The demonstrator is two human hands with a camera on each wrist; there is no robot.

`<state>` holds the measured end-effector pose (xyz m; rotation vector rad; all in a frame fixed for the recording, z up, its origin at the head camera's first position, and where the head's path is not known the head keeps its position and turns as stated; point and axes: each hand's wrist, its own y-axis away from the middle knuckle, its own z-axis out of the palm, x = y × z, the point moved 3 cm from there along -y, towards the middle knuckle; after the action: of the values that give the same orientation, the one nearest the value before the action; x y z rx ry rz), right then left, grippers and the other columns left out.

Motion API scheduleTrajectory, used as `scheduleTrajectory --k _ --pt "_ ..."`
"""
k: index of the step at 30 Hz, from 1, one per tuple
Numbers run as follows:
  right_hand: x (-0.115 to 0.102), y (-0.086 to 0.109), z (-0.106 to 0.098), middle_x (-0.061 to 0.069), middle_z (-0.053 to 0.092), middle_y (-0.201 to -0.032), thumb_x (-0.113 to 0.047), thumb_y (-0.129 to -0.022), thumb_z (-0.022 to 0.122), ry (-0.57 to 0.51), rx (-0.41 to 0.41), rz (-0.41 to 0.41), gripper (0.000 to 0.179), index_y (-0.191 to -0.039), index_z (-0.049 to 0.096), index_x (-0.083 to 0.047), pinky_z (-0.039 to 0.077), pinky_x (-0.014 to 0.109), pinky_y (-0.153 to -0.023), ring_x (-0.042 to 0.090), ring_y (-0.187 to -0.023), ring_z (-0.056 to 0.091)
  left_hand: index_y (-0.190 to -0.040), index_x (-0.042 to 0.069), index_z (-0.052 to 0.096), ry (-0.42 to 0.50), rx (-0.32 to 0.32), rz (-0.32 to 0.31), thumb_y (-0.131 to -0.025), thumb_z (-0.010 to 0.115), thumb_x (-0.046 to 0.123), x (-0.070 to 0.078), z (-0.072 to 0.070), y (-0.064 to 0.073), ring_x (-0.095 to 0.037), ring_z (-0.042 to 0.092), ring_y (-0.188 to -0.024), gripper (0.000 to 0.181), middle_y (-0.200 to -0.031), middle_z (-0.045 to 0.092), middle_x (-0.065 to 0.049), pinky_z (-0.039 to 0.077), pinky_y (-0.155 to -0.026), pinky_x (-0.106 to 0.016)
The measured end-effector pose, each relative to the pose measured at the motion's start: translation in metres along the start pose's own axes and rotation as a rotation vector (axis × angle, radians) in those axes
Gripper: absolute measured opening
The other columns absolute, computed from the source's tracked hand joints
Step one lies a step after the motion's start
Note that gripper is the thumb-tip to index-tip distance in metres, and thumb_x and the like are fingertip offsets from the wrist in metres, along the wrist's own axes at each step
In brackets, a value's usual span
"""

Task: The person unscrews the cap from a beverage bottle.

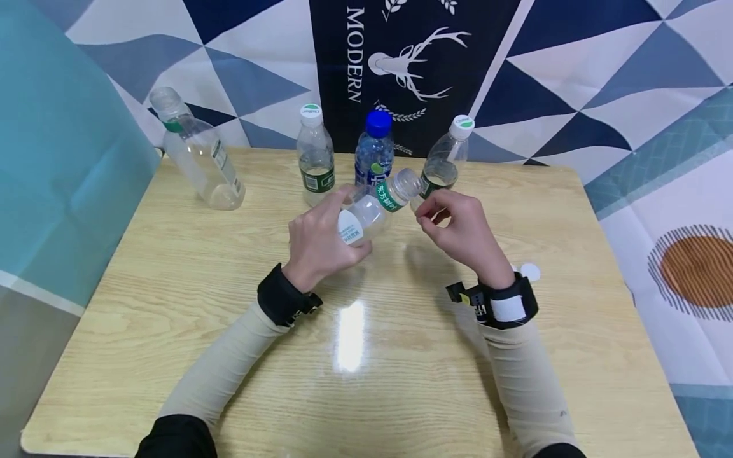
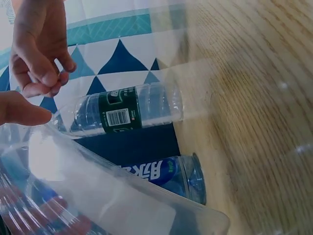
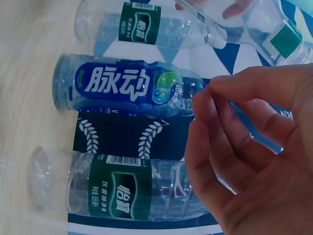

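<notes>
My left hand holds a clear plastic bottle with a green neck band, tilted so its neck points up and right. No cap is visible on its mouth. Close to that mouth is my right hand, fingers curled and thumb tip against the index finger; in the right wrist view nothing shows between them. Behind the hands stand a blue-capped bottle with a blue label and two white-capped bottles with green labels, one on the left and one on the right.
Another clear bottle with a green neck band stands uncapped at the table's back left. Small white discs lie beside my right wrist. A patterned cloth hangs behind the wooden table.
</notes>
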<state>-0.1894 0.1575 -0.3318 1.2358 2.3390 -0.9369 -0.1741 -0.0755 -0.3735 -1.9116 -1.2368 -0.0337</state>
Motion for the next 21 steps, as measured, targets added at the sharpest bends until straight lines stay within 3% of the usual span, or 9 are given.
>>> scheduleTrajectory --k 3,6,13,17,21 --pt "0.0 0.003 0.0 -0.001 0.064 -0.081 0.0 -0.079 0.068 -0.011 -0.002 0.0 0.009 -0.082 0.067 -0.008 0.049 0.03 -0.062 0.007 -0.072 0.057 -0.125 0.015 0.051 0.059 0.017 -0.044 -0.054 0.074 0.051 -0.004 -0.003 0.001 -0.013 0.058 -0.069 0.083 -0.1 0.065 -0.001 0.04 -0.045 -0.029" --pt "0.001 0.005 -0.002 0.0 0.064 -0.082 0.0 -0.079 0.068 -0.004 -0.011 0.002 0.009 -0.083 0.067 -0.009 0.049 0.029 -0.062 0.007 -0.072 0.057 -0.127 0.013 0.049 0.158 0.074 -0.077 -0.055 0.077 0.048 -0.012 -0.007 0.005 -0.013 0.059 -0.074 0.084 -0.101 0.066 -0.002 0.044 -0.052 -0.028" --pt "0.003 0.004 -0.014 0.0 0.065 -0.082 0.0 -0.08 0.069 -0.013 0.018 0.013 0.01 -0.085 0.068 -0.008 0.048 0.029 -0.063 0.008 -0.071 0.057 -0.127 0.002 0.045 0.357 0.333 -0.138 -0.055 0.083 0.022 -0.039 -0.031 0.018 -0.022 0.06 -0.096 0.085 -0.114 0.062 -0.01 0.05 -0.076 -0.038" --pt "-0.019 0.004 -0.023 0.009 0.065 -0.081 0.007 -0.078 0.067 -0.022 0.035 0.023 0.01 -0.084 0.067 -0.001 0.049 0.036 -0.063 0.016 -0.07 0.057 -0.127 -0.001 0.039 0.369 0.421 -0.255 -0.056 0.081 0.003 -0.047 -0.053 0.013 -0.02 0.057 -0.101 0.082 -0.12 0.059 -0.01 0.046 -0.084 -0.034" --pt "-0.036 0.005 -0.028 0.016 0.064 -0.08 0.011 -0.078 0.065 -0.021 0.046 0.032 0.009 -0.084 0.066 0.004 0.048 0.04 -0.062 0.02 -0.069 0.057 -0.131 0.01 0.037 0.336 0.443 -0.339 -0.058 0.082 0.01 -0.083 -0.051 0.006 -0.012 0.055 -0.103 0.086 -0.123 0.056 0.001 0.045 -0.085 -0.029"
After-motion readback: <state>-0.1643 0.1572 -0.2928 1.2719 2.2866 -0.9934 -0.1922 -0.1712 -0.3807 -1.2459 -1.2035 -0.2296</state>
